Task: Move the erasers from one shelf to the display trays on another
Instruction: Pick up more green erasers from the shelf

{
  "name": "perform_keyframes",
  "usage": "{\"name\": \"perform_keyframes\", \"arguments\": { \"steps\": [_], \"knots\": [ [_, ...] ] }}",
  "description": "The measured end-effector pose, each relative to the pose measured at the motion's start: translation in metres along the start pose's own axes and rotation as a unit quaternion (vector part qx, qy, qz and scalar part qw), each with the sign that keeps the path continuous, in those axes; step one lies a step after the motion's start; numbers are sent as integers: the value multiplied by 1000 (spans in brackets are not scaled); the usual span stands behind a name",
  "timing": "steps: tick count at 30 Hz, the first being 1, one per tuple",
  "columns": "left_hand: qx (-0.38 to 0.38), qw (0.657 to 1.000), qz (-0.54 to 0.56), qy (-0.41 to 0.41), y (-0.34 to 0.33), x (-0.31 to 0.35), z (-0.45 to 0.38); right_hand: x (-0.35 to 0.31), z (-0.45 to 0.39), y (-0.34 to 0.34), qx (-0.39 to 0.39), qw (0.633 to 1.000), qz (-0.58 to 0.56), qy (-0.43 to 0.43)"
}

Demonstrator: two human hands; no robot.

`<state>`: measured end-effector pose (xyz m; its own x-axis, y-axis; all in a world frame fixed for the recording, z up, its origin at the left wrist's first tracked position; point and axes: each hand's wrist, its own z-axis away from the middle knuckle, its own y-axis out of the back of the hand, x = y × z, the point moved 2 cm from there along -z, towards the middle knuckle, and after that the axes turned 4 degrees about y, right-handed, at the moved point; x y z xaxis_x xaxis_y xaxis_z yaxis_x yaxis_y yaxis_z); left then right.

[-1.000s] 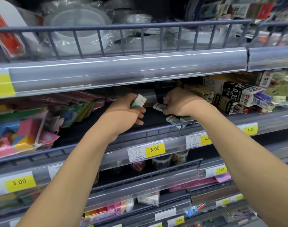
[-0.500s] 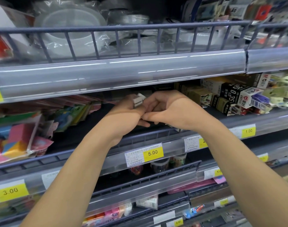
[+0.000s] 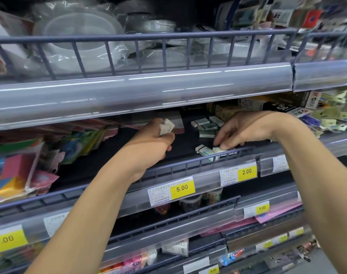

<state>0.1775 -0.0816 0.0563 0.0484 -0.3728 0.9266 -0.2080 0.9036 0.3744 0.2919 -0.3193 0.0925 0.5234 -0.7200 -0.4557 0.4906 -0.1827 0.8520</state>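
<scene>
Small white erasers with green sleeves lie on the dark middle shelf (image 3: 186,141). My left hand (image 3: 152,143) is closed around a few erasers (image 3: 166,127) that stick out above its thumb. My right hand (image 3: 245,129) reaches down to the shelf's front rail, its fingertips touching an eraser (image 3: 218,149) there. Another eraser (image 3: 202,150) lies just left of it. Several more erasers (image 3: 206,126) sit in a loose group further back, between my two hands. No display trays are in view.
A grey wire rail (image 3: 188,165) with price tags 5.00 and 2.00 fronts this shelf. Colourful paper packs (image 3: 20,171) fill its left side, boxed stationery (image 3: 287,109) its right. The shelf above (image 3: 141,89) overhangs closely and holds plastic-wrapped containers. Lower shelves carry small goods.
My hands had come together half a second ago. Now they are apart: the right hand has moved right and down to the erasers at the rail, and the left still holds its erasers.
</scene>
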Motion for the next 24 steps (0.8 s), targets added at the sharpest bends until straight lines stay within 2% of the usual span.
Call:
{"name": "perform_keyframes", "arguments": {
  "steps": [8,13,15,17,20,24],
  "knots": [
    [-1,1000,10,5,1,0,-1,7,4,0,-21,999,-32,10],
    [-1,1000,14,16,0,2,0,4,2,1,-39,999,-4,4],
    [-4,1000,17,21,0,4,1,2,0,0,-13,999,-37,22],
    [-6,1000,21,21,0,5,3,-2,0,-1,44,995,-80,43],
    [-12,999,18,25,0,9,8,-17,3,-4,118,975,-154,107],
    [-51,998,6,36,-1,15,13,-50,8,-15,133,963,-156,175]
  ]
}}
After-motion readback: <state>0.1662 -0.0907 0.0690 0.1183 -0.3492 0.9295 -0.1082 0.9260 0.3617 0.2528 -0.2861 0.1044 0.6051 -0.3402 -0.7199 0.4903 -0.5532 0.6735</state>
